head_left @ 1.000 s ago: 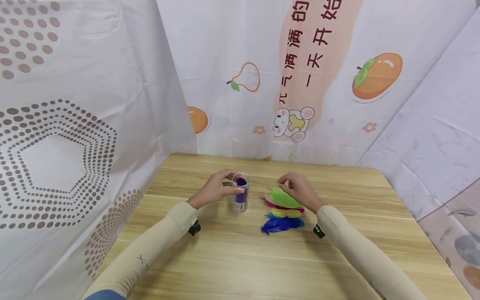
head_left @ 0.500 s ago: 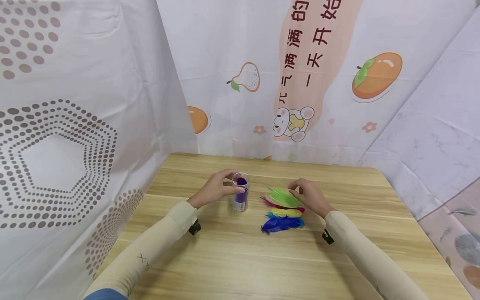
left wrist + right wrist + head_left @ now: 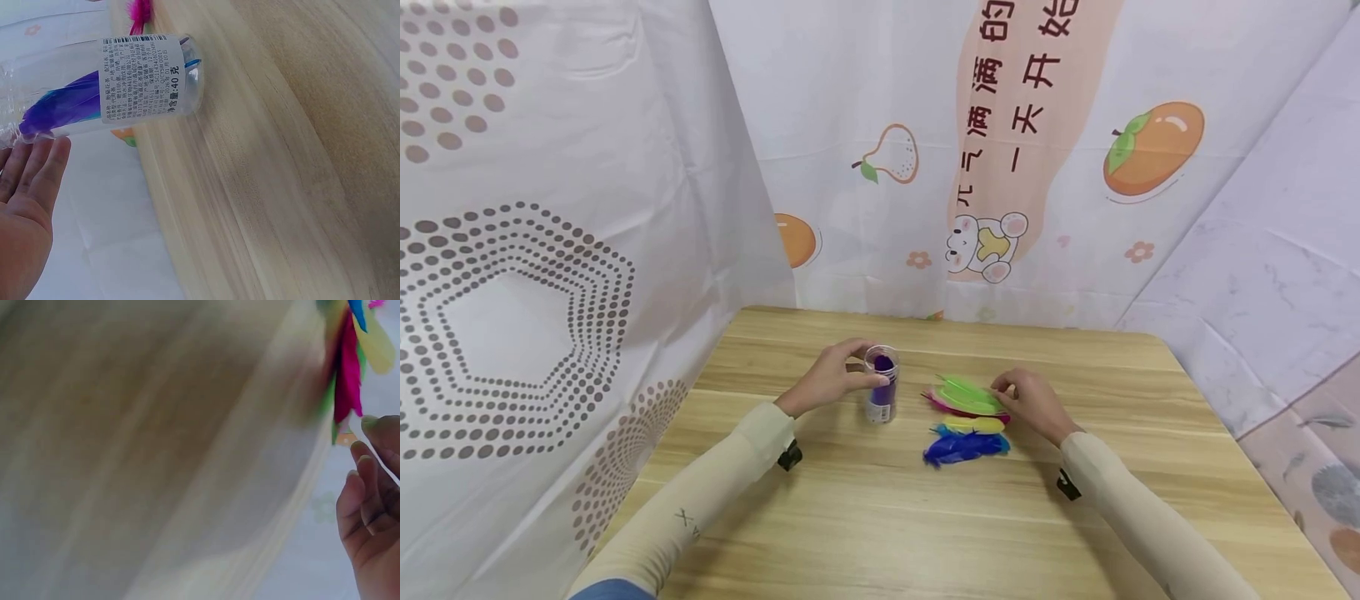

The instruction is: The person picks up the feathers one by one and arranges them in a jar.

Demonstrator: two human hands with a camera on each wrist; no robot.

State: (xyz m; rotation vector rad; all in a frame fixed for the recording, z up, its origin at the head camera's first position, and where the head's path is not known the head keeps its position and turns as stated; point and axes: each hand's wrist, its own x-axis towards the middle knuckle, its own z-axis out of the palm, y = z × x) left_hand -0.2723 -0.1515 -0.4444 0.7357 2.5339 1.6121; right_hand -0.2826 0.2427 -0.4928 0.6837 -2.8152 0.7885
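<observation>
Mid-frame, the left hand (image 3: 829, 379) clasps the clear jar (image 3: 880, 412), probably steadying it upright; to its right, the right hand (image 3: 1036, 407), grip slightly parted, nears feathers (image 3: 964, 397) grouped on the worktop (image 3: 865, 517), seemingly for easy reach.

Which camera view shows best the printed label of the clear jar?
The left wrist view: there the label on the clear jar faces the camera, with "40 克" readable. In the head view it is a small patch near the jar's base, its text unreadable; the right wrist view does not show it.
</observation>
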